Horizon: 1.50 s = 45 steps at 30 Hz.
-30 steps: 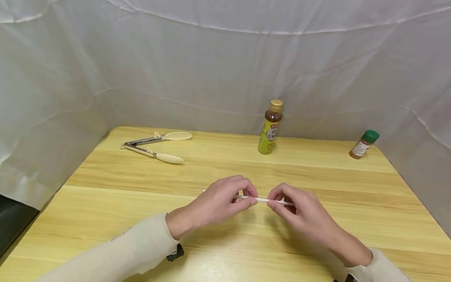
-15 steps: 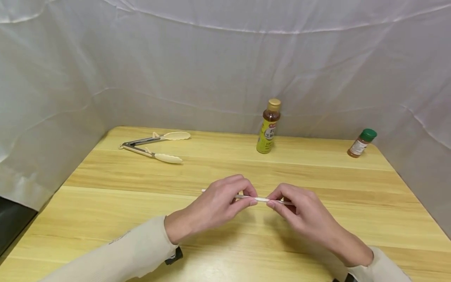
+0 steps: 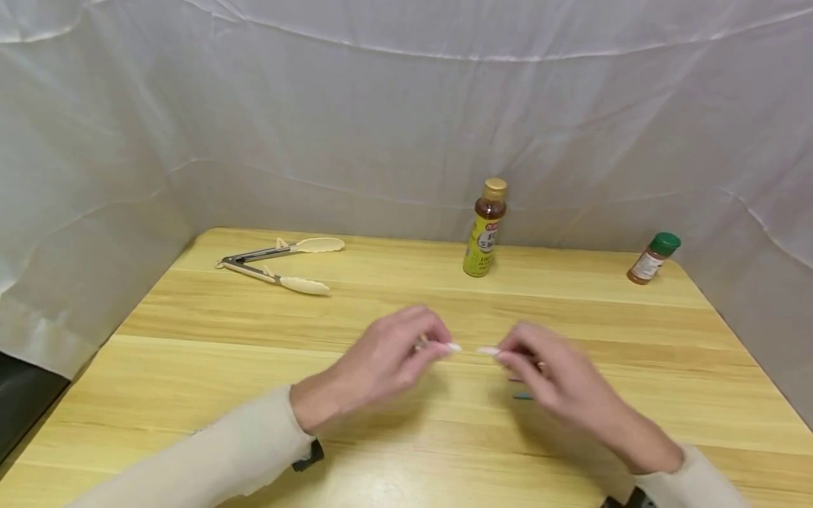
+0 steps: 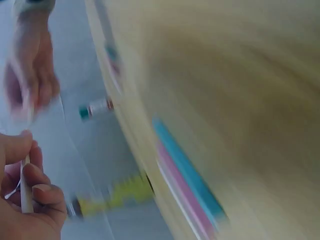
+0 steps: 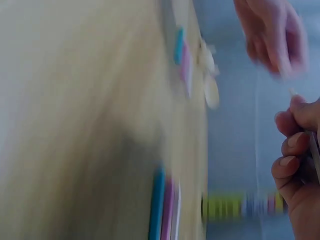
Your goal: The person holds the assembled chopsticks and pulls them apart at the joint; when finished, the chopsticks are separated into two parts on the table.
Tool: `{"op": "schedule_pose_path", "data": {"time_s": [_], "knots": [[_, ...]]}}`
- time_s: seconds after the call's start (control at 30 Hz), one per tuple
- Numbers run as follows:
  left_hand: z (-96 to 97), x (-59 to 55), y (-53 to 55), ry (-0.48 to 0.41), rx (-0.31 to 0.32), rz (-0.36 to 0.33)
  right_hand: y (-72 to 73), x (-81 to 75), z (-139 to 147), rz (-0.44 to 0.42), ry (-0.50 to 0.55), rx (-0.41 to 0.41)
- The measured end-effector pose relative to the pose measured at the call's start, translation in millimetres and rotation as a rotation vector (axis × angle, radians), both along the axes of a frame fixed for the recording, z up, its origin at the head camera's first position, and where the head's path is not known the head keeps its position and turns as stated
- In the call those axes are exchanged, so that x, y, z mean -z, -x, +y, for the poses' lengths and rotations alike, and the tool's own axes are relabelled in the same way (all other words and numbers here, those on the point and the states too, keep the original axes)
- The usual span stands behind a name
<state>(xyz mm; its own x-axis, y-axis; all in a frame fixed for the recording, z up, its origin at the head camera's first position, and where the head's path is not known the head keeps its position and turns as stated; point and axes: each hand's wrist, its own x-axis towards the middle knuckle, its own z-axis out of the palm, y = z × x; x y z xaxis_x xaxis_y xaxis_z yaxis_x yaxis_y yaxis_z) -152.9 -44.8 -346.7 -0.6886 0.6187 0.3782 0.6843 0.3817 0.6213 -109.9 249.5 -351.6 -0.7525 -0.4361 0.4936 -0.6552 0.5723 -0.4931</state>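
Note:
A thin white stick is in two separate pieces, one in each hand. My left hand (image 3: 381, 356) pinches one piece, whose white tip (image 3: 453, 347) sticks out past the thumb. The other white tip (image 3: 488, 351) shows at the fingertips of my right hand (image 3: 565, 374), a small gap away. In the left wrist view the left-hand white piece (image 4: 26, 190) runs back across the curled fingers. Below the hands lie a blue stick (image 4: 187, 172), a pink stick (image 4: 182, 187) and a white stick (image 4: 175, 187), side by side on the table.
Tongs (image 3: 305, 286) lie spread at the back left of the wooden table (image 3: 406, 451). A bottle with a yellow label (image 3: 480, 247) stands at the back, and a green-capped jar (image 3: 648, 266) at the right. A second blue-and-pink set (image 5: 184, 60) appears in the right wrist view.
The white stick, one length between both hands before, is now in two pieces. The hands have moved slightly apart and up, and the blue stick's end shows beside the right hand.

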Motion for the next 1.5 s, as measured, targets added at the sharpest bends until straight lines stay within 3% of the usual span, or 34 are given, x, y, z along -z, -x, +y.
{"op": "schedule_pose_path", "data": {"time_s": [0.17, 0.23, 0.5, 0.9, 1.1, 1.5], "knots": [[-41.1, -4.8, 20.1, -0.037, -0.211, -0.062, -1.6, 1.0, 44.9, -0.024, -0.012, 0.216], [-52.0, -5.3, 26.4, -0.013, -0.237, -0.070, -0.2, 3.2, 53.9, -0.051, -0.024, 0.242], [-57.5, 4.7, 45.2, 0.068, -0.169, -0.140, 17.0, 13.8, 58.7, -0.040, -0.066, 0.226], [-44.5, 20.3, 66.5, 0.211, -0.036, -0.184, 39.1, 31.5, 66.1, -0.176, -0.155, 0.199], [-36.1, 25.9, 71.4, 0.243, -0.028, -0.196, 44.7, 36.0, 63.0, -0.285, -0.190, 0.204], [-26.7, 32.6, 72.9, 0.356, -0.008, -0.235, 49.7, 37.7, 60.9, -0.421, -0.217, 0.174]]}}
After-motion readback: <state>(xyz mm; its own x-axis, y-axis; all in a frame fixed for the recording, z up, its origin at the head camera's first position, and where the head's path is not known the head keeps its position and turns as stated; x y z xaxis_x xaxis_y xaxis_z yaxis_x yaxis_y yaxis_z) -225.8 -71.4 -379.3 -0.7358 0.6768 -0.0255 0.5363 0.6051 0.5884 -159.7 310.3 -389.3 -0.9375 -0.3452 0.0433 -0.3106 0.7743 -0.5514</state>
